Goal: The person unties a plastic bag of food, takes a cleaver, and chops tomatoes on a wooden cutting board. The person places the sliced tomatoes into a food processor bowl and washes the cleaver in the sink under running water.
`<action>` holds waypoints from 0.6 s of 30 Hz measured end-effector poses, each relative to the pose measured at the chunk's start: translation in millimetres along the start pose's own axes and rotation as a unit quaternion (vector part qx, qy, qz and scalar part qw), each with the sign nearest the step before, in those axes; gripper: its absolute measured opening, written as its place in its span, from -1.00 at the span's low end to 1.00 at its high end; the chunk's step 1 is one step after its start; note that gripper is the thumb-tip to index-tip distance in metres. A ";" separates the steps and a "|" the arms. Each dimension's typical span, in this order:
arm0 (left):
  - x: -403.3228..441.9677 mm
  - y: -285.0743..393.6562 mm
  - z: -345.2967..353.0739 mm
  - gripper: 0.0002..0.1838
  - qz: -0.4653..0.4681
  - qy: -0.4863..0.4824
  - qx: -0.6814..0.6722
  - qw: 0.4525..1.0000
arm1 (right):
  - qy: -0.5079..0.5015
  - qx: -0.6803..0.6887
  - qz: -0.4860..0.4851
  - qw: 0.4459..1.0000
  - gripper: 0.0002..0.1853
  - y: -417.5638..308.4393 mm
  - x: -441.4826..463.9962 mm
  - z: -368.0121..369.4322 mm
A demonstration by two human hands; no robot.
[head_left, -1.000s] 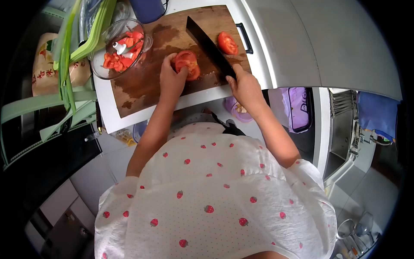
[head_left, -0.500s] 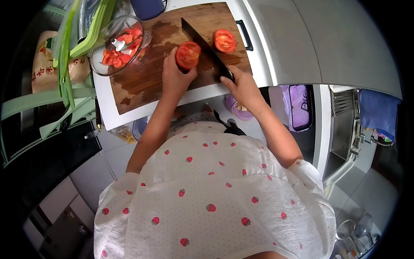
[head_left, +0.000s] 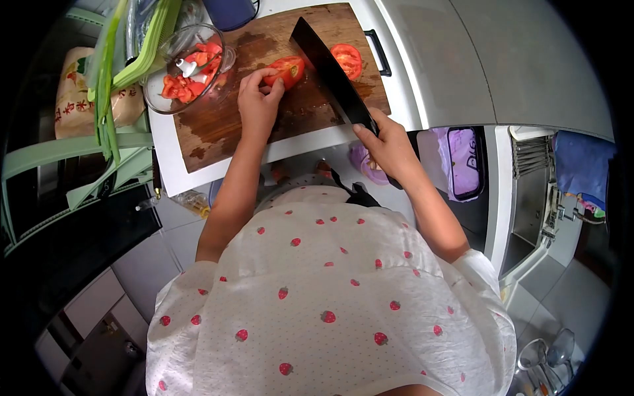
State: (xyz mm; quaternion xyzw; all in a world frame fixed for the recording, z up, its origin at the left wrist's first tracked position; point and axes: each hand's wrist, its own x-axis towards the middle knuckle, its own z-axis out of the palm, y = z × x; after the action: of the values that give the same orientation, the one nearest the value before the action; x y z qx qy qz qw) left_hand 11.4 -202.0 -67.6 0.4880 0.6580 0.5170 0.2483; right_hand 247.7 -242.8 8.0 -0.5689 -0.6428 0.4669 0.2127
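My left hand has its fingers closed on a tomato half on the wooden cutting board. That half lies with its rounded skin mostly upward. In my right hand is the handle of a kitchen knife with a broad dark blade. The blade stands just right of the held half, apart from it. Another tomato half rests cut side up beyond the blade, which partly covers it. To the left, a clear bowl contains cut tomato pieces around a white central post.
Green stalks and a green rack crowd the bowl's left side, by a printed bag. A blue container stands behind the board. The board's black handle is at right, near a grey-white surface.
The held tomato half has been turned from cut face showing to skin upward, and my left hand has shifted its grip. The knife has tilted, showing more of its blade's flat side.
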 end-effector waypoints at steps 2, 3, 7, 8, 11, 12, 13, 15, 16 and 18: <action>3.0 3.0 -0.2 -0.79 -0.011 -0.004 0.003 1.000 | -0.006 -0.006 0.014 1.000 -0.68 -3.4 -5.2 -3.4; 4.4 4.3 0.1 -0.80 -0.016 -0.002 0.010 1.000 | -0.020 -0.002 0.023 1.000 -0.68 -5.2 -8.1 -5.0; 9.5 3.5 2.5 -0.83 -0.029 0.000 0.042 0.999 | -0.042 -0.015 0.006 0.999 -0.67 -16.0 -18.9 -10.4; 10.4 2.0 2.7 -0.83 -0.029 -0.001 0.042 0.999 | -0.041 -0.014 0.006 0.999 -0.67 -16.6 -20.9 -10.5; 11.9 -0.1 3.6 -0.82 -0.030 -0.003 0.066 0.997 | -0.044 -0.048 -0.004 0.998 -0.65 -17.6 -25.2 -12.5; 11.6 1.6 3.7 -0.82 -0.035 -0.003 0.068 0.997 | -0.048 -0.050 -0.004 0.998 -0.65 -18.7 -26.4 -13.6; 11.0 3.7 3.7 -0.83 -0.041 -0.004 0.070 0.997 | -0.052 -0.052 -0.004 0.997 -0.64 -19.3 -26.7 -14.1; 9.4 10.3 3.6 -0.84 0.002 0.002 0.127 0.992 | -0.053 -0.062 -0.002 0.997 -0.65 -18.5 -25.2 -13.2; 8.0 12.9 4.1 -0.85 0.044 0.008 0.183 0.982 | -0.053 -0.072 -0.001 0.996 -0.65 -17.9 -24.0 -12.1; 2.3 16.5 6.2 -0.86 0.054 -0.003 0.170 0.984 | -0.033 -0.086 -0.038 0.995 -0.67 -14.3 -17.5 -5.0</action>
State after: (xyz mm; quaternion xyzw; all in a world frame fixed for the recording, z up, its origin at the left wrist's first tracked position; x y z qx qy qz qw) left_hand 22.0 -197.3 -54.1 0.5590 0.7087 0.4086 0.1352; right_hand 248.7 -256.1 26.9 -0.5449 -0.7081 0.4198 0.1594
